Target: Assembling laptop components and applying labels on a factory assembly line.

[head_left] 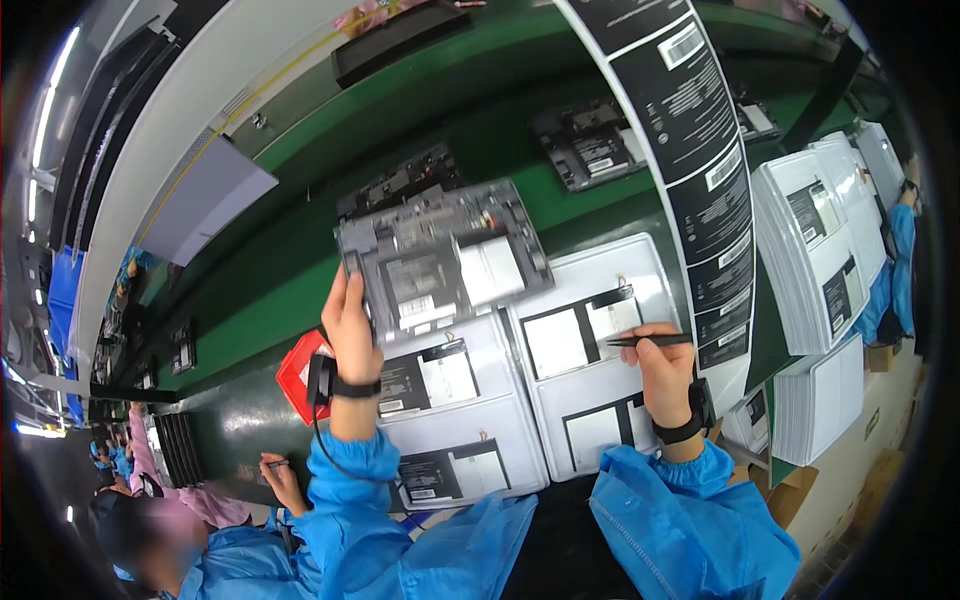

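Observation:
My left hand (350, 325) grips the left edge of a grey electronic device chassis (440, 255), tilted above the bench. A circuit board shows along its far side, with a black-and-white labelled flat battery pack below it. My right hand (662, 372) is closed on black tweezers (650, 341), their tip pointing left over a flat pack (612, 318) in the right white plastic tray (655, 275). Beside it lies the left white plastic tray (515, 400), holding similar black-and-white packs (450, 375), partly covered by the chassis.
A strip of black labels (705, 170) hangs at the right. Stacked white trays (800, 260) stand beyond it. More chassis (590, 145) lie on the green bench (270, 320). A red bin (303, 375) sits left of my wrist. Another person (215, 550) works at lower left.

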The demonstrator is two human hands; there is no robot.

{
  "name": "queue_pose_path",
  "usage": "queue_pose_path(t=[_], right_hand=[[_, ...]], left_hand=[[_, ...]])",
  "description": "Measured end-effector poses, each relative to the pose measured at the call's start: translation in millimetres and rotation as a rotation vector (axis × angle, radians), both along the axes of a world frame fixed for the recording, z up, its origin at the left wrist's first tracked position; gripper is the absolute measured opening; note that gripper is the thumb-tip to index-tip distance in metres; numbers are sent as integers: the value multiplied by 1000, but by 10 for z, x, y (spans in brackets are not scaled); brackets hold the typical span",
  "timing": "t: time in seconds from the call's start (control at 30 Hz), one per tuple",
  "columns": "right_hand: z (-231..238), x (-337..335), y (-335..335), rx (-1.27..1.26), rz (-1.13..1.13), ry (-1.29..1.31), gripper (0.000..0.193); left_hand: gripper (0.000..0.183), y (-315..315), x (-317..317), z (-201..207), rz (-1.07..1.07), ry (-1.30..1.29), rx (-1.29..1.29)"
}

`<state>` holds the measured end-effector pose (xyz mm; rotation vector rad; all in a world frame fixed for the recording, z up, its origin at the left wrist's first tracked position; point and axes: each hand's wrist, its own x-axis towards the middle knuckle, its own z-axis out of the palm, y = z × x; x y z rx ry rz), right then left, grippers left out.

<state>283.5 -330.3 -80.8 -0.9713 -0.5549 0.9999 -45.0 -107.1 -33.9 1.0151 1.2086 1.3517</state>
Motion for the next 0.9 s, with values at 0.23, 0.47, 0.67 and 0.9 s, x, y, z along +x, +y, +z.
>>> queue_pose_path(t=[0.23, 0.47, 0.67, 0.9], right_hand=[[-93, 143, -355, -62, -106, -59, 15], [-149, 204, -500, -118, -213, 25, 16], [-139, 178, -401, -109, -191, 7, 14], [-65, 124, -316, -113, -127, 11, 15]], left_hand=[[31, 1319, 664, -408, -1, 86, 87], [38, 1455, 1283, -517, -98, 219, 135], [51, 1613, 1720, -903, -310, 305, 17], [64, 1899, 1165, -893, -408, 652, 61]])
